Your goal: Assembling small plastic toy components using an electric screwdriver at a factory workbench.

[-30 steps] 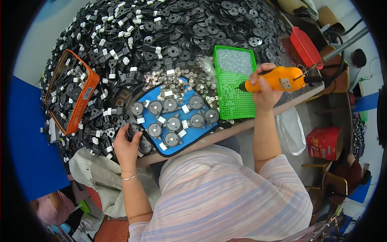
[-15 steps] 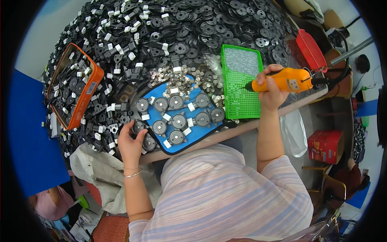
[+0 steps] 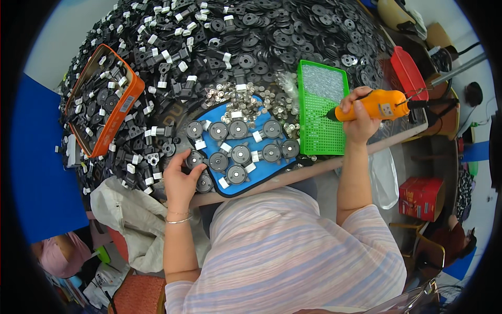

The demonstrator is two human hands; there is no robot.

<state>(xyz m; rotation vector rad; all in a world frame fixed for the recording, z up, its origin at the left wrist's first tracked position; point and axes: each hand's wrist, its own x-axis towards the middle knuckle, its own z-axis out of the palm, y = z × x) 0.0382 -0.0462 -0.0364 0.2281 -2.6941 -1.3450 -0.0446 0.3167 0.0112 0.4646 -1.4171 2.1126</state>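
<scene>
My left hand (image 3: 181,177) has its thumb and fingers around a black round disc part (image 3: 195,159) at the left edge of a blue mat (image 3: 250,175). Another such disc lies just below that hand. On the mat sit several black discs with white-tipped black pieces, a small silver piece in the middle of each. My right hand (image 3: 361,121) grips an orange electric screwdriver (image 3: 381,104), its dark tip pointing left over a green perforated tray (image 3: 320,133). Many small silver screws (image 3: 323,81) fill the tray's far part. Whether the tip touches the tray, I cannot tell.
Small silver metal pieces (image 3: 235,102) are heaped behind the mat. Large piles of black parts (image 3: 293,31) cover the table's far side. An orange box (image 3: 117,112) of parts stands left, a red bin (image 3: 408,73) far right. A cable runs from the screwdriver.
The whole view has shifted, so the table things appear farther right. My left hand has moved slightly right with the disc in its fingers. The screwdriver stays over the green tray.
</scene>
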